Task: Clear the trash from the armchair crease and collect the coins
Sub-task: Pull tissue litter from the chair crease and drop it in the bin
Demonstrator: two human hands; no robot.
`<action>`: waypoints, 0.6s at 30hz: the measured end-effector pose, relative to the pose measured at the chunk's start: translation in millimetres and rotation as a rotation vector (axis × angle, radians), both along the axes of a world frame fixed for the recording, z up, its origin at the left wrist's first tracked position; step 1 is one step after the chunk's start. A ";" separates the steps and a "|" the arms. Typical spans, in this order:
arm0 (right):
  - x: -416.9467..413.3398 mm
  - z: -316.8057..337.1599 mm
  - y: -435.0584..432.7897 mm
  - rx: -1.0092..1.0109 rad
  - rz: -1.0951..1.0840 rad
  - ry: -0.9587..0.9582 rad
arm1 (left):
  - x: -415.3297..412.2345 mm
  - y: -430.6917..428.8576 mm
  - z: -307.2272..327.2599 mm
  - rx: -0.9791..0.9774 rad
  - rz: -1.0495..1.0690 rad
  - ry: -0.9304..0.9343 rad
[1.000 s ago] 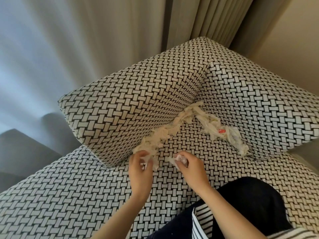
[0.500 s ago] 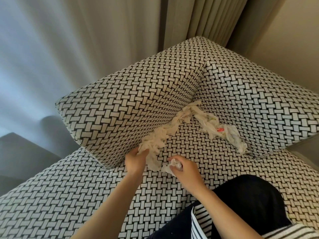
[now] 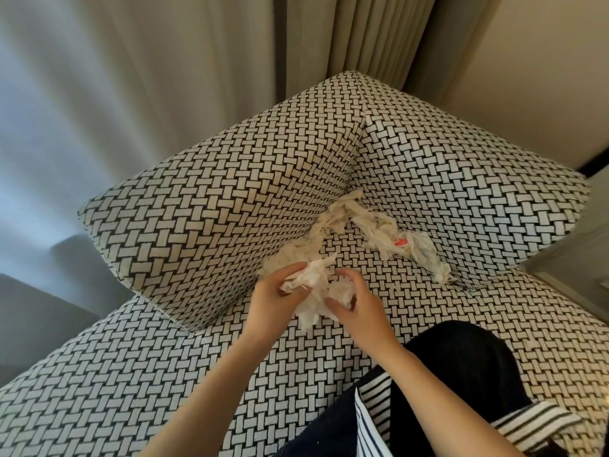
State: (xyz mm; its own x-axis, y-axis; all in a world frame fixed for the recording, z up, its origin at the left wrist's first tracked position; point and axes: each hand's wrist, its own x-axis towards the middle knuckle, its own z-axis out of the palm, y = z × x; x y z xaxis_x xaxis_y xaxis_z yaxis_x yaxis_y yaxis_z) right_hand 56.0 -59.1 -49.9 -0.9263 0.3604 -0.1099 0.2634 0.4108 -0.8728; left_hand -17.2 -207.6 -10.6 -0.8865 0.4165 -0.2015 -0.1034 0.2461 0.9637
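Note:
A black-and-white woven armchair (image 3: 230, 209) fills the view. Crumpled white tissue trash (image 3: 333, 219) lies along the crease between the seat and the left cushion, and more tissue with a red-marked scrap (image 3: 400, 243) lies along the right crease. My left hand (image 3: 273, 301) and my right hand (image 3: 359, 305) are close together over the seat, both gripping one wad of white tissue (image 3: 313, 291) between them. No coins are visible.
Beige curtains (image 3: 346, 37) hang behind the chair and a plain wall (image 3: 527, 77) stands at the right. My knee in dark clothing (image 3: 461, 364) rests on the seat at the lower right. A grey block (image 3: 33, 311) sits at the left edge.
My left hand pulled tissue out of the left crease and came toward the right hand. Both hands now hold the tissue bunched together. The left crease holds less trash near its front end.

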 end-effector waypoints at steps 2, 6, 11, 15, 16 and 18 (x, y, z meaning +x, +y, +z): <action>2.5 2.7 5.3 0.007 0.024 0.027 | -1.0 7.8 6.5 0.000 -0.064 0.020; 14.6 9.4 25.5 0.014 0.003 -0.007 | 2.0 30.8 17.8 -0.021 -0.254 0.099; 34.0 31.6 52.2 0.043 0.004 0.019 | 8.1 62.5 30.5 -0.063 -0.420 0.195; 49.9 49.0 76.6 0.055 -0.093 0.051 | 14.9 87.0 38.8 -0.069 -0.434 0.225; 54.6 53.1 84.0 0.062 -0.124 0.058 | 17.6 94.3 41.6 -0.073 -0.428 0.243; 63.0 59.5 97.4 0.068 -0.161 0.057 | 21.1 107.6 47.5 -0.060 -0.413 0.244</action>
